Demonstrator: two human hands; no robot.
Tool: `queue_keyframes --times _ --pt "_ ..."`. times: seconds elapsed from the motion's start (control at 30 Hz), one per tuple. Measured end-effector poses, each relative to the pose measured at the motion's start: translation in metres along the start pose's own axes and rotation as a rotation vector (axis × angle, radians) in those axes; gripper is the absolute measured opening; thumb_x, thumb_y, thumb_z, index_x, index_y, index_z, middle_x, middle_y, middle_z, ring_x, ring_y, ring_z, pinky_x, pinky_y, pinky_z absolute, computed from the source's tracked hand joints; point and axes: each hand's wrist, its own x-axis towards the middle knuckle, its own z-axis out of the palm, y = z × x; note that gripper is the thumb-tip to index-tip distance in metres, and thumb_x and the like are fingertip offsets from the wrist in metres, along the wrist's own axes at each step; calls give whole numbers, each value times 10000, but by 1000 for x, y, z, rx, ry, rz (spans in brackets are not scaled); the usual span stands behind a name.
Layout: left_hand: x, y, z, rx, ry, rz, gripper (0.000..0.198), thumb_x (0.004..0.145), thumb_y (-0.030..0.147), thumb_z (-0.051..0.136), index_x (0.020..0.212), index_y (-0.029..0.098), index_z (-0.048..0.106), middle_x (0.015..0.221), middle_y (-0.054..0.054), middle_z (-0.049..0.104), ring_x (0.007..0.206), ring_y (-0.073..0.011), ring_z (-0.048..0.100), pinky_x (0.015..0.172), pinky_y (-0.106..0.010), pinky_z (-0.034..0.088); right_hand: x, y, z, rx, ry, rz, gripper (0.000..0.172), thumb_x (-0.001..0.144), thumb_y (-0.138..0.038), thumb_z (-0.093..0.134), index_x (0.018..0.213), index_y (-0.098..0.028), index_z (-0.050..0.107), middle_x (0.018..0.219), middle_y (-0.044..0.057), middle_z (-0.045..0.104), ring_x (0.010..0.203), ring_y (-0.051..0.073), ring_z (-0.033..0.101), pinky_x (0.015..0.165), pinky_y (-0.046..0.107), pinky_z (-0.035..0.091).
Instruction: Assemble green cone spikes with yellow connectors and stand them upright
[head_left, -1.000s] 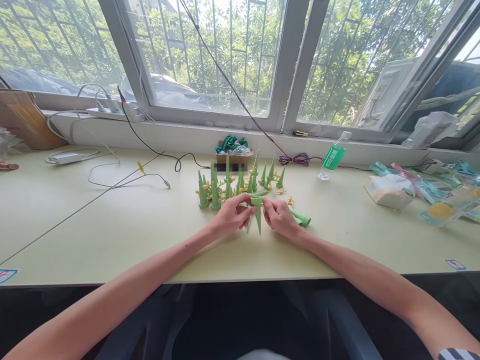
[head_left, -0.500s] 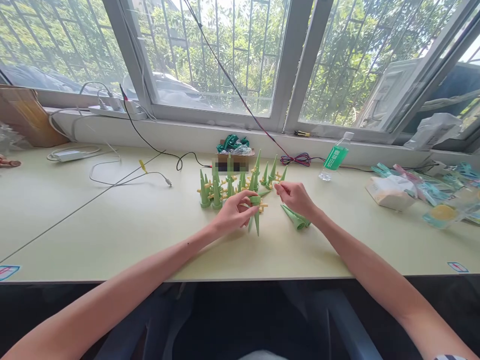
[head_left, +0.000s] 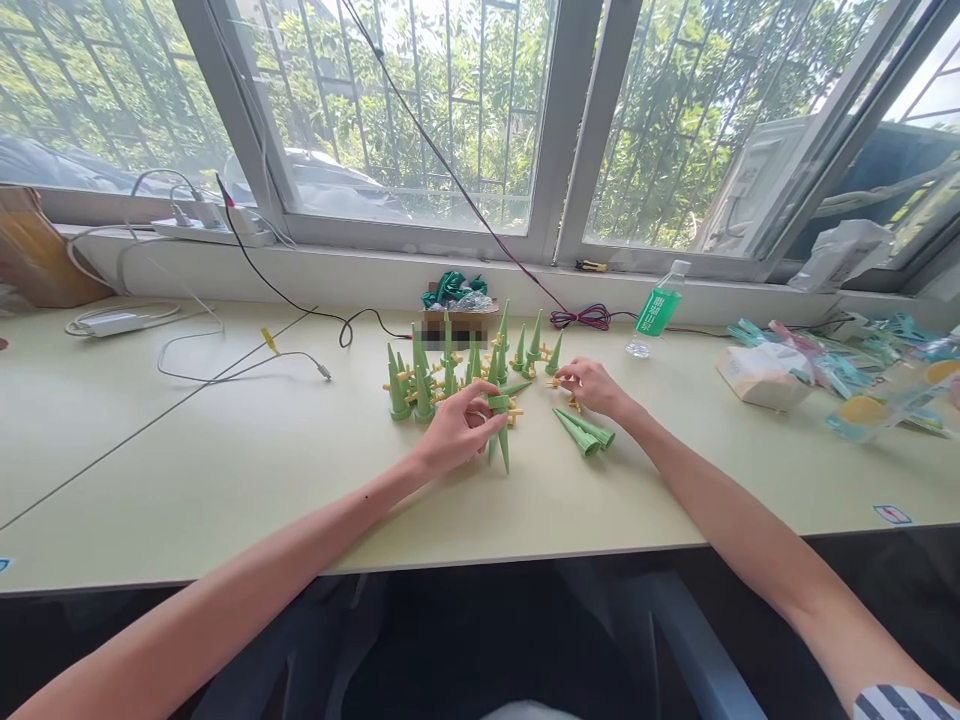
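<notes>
My left hand is closed round a green cone-shaped spike, tip pointing down toward me, with a small yellow piece at its wide end. My right hand reaches farther out, fingers pinched at small yellow pieces lying on the table; what it holds I cannot make out. Two green cones lie on their sides just in front of the right wrist. A cluster of upright green cones with yellow pieces stands behind both hands.
A pale green table runs under a barred window. A small cardboard box with green material sits behind the cones, a water bottle to the right, bagged items far right, cables and a power strip at the left.
My right hand left the cone held by my left hand and moved out and right to the yellow pieces beside the upright cones. The left hand kept the cone almost still.
</notes>
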Motion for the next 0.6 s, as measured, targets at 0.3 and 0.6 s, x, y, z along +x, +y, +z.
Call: queue_keyframes --times 0.3,0.6 --pt "1 -3 -1 84 3 -21 325 833 424 654 1029 185 552 719 6 586 449 -86 522 418 -199 385 -1 -5 4 17 -59 8 134 846 -114 638 900 -133 759 872 83 640 728 149 581 714 247 443" --pt "4 -12 -1 277 10 -9 323 803 437 656 978 173 590 621 30 561 509 -108 493 476 -215 359 -5 -14 2 32 6 47 105 888 -167 577 881 -151 681 900 83 593 741 164 559 740 277 439"
